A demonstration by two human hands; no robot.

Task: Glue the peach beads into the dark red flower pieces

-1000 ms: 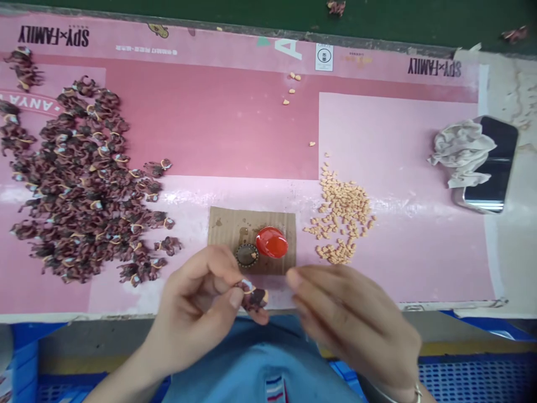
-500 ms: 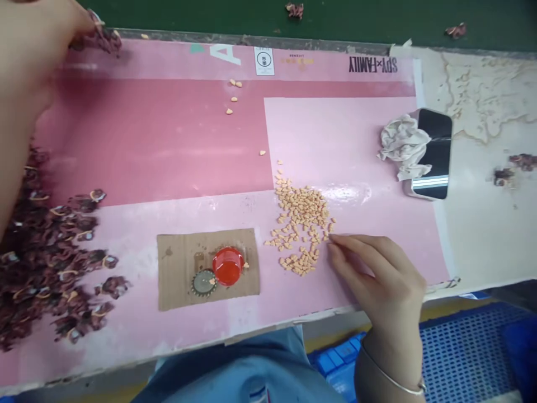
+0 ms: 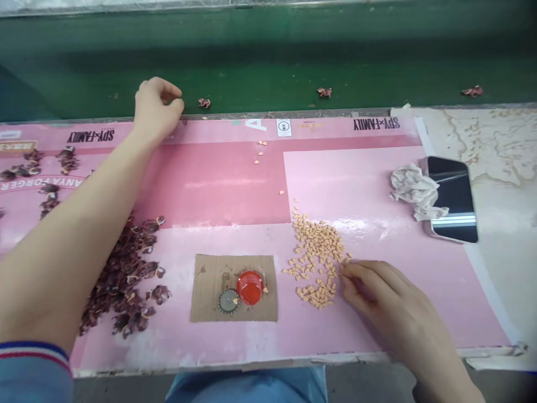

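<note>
My left hand reaches over the far edge of the pink board, thumb and fingers apart with nothing seen between them. Just right of it a small dark purple crumpled piece lies on the green surface. My right hand rests at the right edge of a pile of small tan pieces, thumb and forefinger pinched together; what is between the tips is too small to make out. A red cup-shaped cap and a grey toothed metal cap sit on a cardboard piece.
A heap of dark purple pieces with pale rings lies under and beside my left forearm. On the right, crumpled white tissue leans over a black-screened phone. The green surface runs along the back.
My left hand has let go of a dark purple piece, which now lies on the green surface. The view has tilted up. My right hand stays by the tan pile.
</note>
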